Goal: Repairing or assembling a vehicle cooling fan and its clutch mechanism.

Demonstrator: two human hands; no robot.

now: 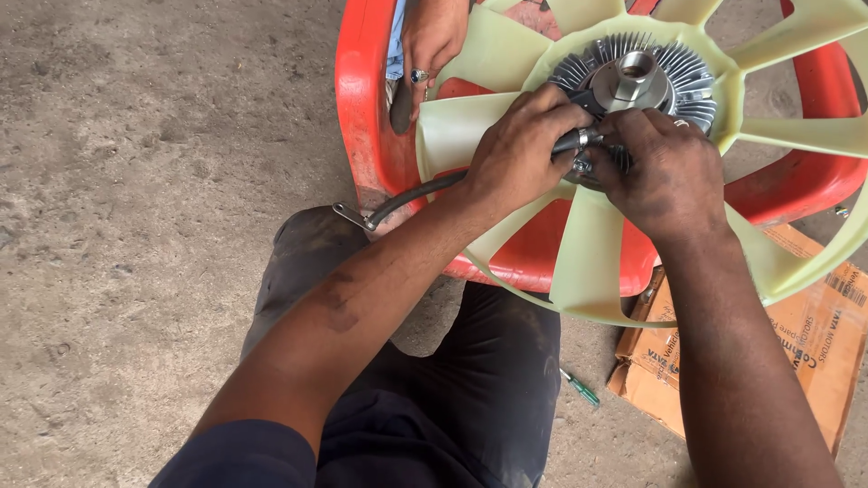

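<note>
A: Hand status?

B: I see the left hand (517,154) clamped around a black-handled tool (425,192). Right hand (665,172) curled shut, pressing the tool's head at the finned metal hub (633,77).

A: Location?

B: Centre of the pale fan (588,262), on a red chair (362,108). Another person's hand (432,41) steadies a blade.

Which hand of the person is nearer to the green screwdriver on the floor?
Right. The right hand rests on the fan hub above the green screwdriver; the left hand lies farther left.
</note>
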